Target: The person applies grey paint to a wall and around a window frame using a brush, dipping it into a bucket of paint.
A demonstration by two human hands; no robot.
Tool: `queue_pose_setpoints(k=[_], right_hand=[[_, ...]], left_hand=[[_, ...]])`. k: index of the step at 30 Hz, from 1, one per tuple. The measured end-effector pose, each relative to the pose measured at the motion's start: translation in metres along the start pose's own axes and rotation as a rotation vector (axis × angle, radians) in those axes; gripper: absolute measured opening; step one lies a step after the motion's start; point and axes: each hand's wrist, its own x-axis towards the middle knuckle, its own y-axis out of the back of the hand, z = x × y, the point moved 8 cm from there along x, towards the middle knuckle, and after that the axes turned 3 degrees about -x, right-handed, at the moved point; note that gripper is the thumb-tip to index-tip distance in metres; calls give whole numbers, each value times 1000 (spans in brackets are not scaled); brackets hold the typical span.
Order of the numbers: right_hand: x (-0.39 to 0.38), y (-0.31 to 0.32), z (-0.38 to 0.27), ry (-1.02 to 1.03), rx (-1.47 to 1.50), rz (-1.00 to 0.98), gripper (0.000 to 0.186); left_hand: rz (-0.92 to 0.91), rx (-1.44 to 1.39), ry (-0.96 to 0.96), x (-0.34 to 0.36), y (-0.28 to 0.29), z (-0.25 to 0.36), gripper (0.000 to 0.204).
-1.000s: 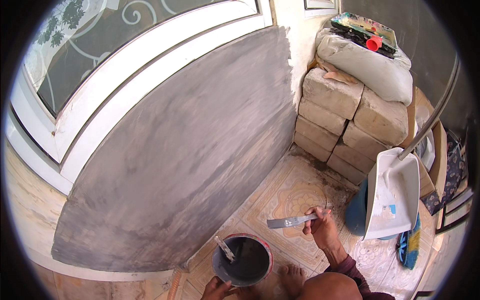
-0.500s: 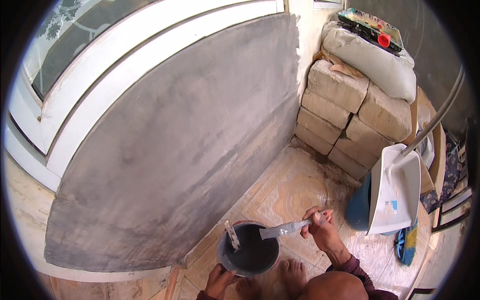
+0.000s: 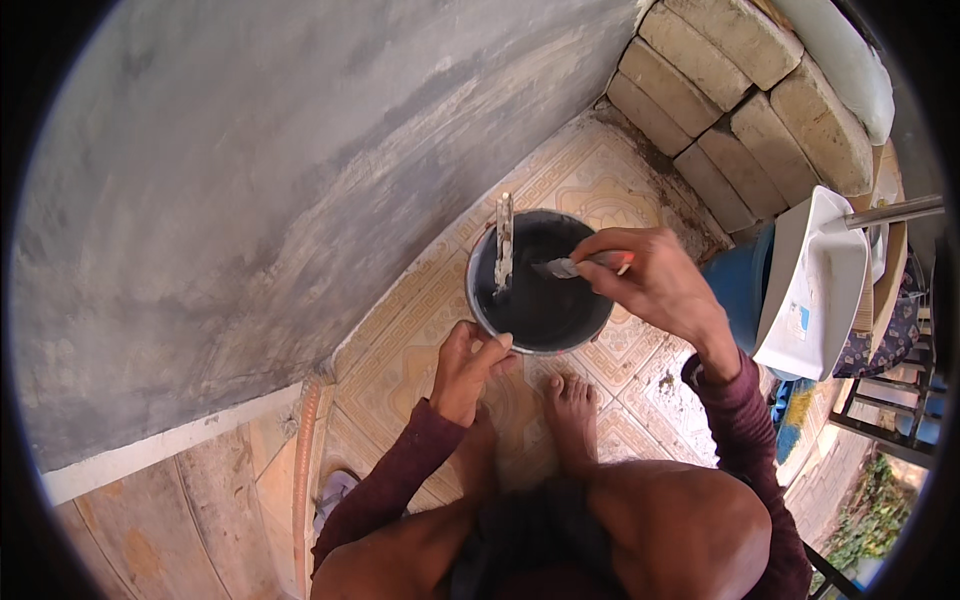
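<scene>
A round bucket [image 3: 483,300] of dark grey, paint-like liquid stands on the tiles by my feet. My left hand [image 3: 470,367] pinches the bucket's near-left rim, thumb on top. In my right hand [image 3: 655,280] is a paintbrush [image 3: 560,268], gripped by its handle over the right side of the bucket. The bristles point into the bucket; their tips are dark against the liquid, so I cannot tell how deep they reach. A crusted wooden stick [image 3: 504,240] leans inside against the far-left rim. To the left rises a wall [image 3: 250,200] with a patchy grey coat.
Stacked concrete blocks [image 3: 700,90] fill the far corner. On the right are a white dustpan [image 3: 815,290] with a long handle, a blue bucket [image 3: 738,275] behind it and a blue-yellow brush [image 3: 795,420]. An orange ribbed hose [image 3: 305,470] lies at lower left.
My view has tilted down toward the bucket. The paintbrush, held out level above the rim before, now points down into the bucket. My left hand stays on the rim.
</scene>
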Motion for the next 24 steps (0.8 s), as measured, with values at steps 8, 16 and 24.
queue_pose_setpoints(k=[8,16,24], right_hand=[[22,-86,59,10,-177,-283,18],[14,-88,59,33,-144,-284,15],[7,-83,45,142,-191,-200,14]], left_hand=[[-59,-25,3,-3,-2,-9,25],[6,-61,96,-25,27,-39,25],[-5,440,131,-48,71,-44,24]])
